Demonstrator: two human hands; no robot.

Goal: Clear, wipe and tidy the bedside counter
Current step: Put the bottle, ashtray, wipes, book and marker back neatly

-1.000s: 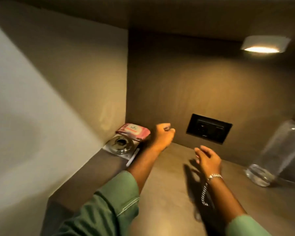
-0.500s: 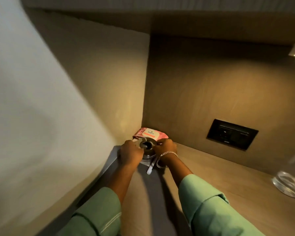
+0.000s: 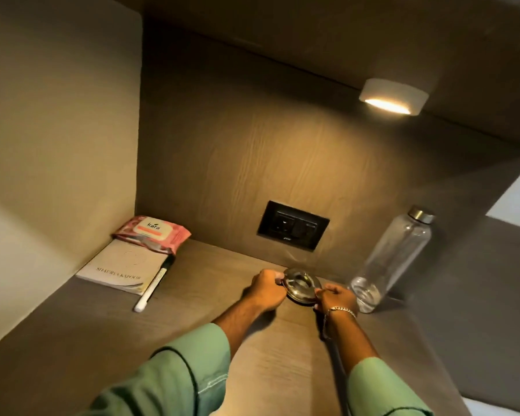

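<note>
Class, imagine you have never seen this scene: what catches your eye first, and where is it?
Both hands, left hand and right hand, grip a shiny metal ashtray mid-counter below the wall socket. A lit lamp glows upper right; a pink wipes pack lies on a booklet at the far-left corner.

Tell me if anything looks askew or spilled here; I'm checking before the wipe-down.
Nothing spilled or damaged. The wipes pack overlaps the far end of the notebook, the pen lies slanted along its edge, and both hands hold the metal dish beside the upright bottle.
</note>
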